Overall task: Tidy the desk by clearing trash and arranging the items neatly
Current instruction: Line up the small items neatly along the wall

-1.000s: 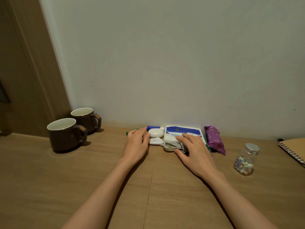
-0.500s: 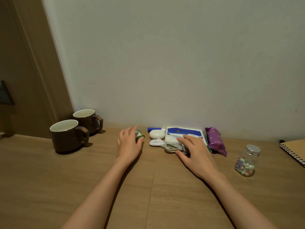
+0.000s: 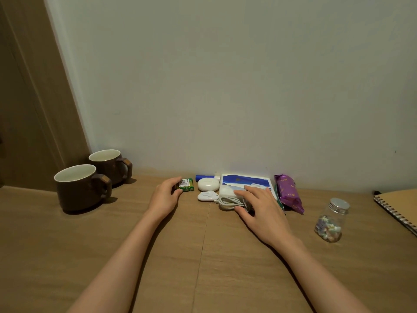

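Compared with the earlier frames, the left hand [image 3: 165,198] has drawn leftward off the white items and now cups a green pack of batteries [image 3: 185,185], thumb and fingers curled loosely against its left end; whether it truly pinches the pack cannot be told. Left to right along the wooden desk [image 3: 135,256]: two dark brown glazed mugs [image 3: 81,188] with pale interiors and angular handles stand near the left corner, well apart from the row. The batteries, shrink-wrapped cylinders with a barcode label, lie just beside a smooth oval white case [image 3: 208,184], behind which a blue marker [image 3: 206,177] lies against the wall. A small white gadget [image 3: 207,196] sits in front of the case. The right hand [image 3: 259,206] rests flat, fingers spread, on a white charger brick [image 3: 229,192] and its coiled cable [image 3: 232,201], which overlie a blue-and-white flat packet [image 3: 246,180]. Next come a crinkled purple foil wrapper [image 3: 290,195], a clear jar [image 3: 331,220] with a metal lid holding coloured bits, and a spiral notebook [image 3: 397,206]. Likely risks: a push on the slick wrapped batteries may nudge the rounded case and gadget out of line, and the springy cable may uncoil if the palm lifts.
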A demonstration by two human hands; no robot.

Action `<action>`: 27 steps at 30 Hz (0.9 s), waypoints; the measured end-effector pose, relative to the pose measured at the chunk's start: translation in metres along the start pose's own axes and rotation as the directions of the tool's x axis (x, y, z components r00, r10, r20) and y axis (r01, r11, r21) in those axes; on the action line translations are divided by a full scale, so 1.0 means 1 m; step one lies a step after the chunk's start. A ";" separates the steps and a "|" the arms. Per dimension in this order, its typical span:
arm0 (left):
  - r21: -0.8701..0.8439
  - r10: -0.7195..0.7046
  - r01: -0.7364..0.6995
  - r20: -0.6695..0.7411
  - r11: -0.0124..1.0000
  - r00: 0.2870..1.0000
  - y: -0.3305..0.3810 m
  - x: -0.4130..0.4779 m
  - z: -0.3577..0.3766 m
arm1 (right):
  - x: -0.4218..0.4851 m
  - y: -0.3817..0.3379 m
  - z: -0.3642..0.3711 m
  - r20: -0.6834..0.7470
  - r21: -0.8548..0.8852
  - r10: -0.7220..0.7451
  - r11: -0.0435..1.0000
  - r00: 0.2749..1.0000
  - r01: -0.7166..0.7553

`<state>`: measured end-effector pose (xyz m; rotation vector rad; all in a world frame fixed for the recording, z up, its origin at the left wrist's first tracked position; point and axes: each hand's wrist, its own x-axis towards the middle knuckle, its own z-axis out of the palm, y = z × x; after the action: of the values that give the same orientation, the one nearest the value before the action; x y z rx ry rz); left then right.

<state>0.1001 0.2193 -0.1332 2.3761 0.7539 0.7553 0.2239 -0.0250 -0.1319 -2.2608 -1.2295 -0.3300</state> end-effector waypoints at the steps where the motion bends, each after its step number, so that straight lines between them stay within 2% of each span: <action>1: -0.007 0.006 -0.007 -0.007 1.000 1.000 0.001 0.001 0.001 | 0.000 0.000 0.000 -0.001 0.001 0.000 1.000 1.000 0.000; 15: 0.017 0.067 -0.067 -0.042 0.998 0.997 -0.001 0.018 0.017 | -0.003 -0.004 0.000 -0.052 0.001 -0.020 1.000 0.998 0.020; 21: 0.062 0.069 -0.062 -0.112 0.996 0.991 -0.002 0.012 0.014 | -0.009 -0.014 -0.028 -0.257 -0.078 -0.112 0.992 0.960 0.095; 25: 0.039 0.060 -0.054 -0.184 0.998 0.981 0.001 0.005 0.012 | -0.019 -0.004 -0.069 -0.437 -0.127 -0.029 0.991 0.899 -0.030; 27: 0.035 0.044 -0.038 -0.185 0.999 0.982 0.002 0.003 0.012 | -0.031 0.008 -0.085 -0.476 -0.177 0.040 0.974 0.879 -0.140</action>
<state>0.1103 0.2160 -0.1399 2.3787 0.7994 1.0009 0.2171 -0.0978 -0.0786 -2.2102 -0.8602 -0.9491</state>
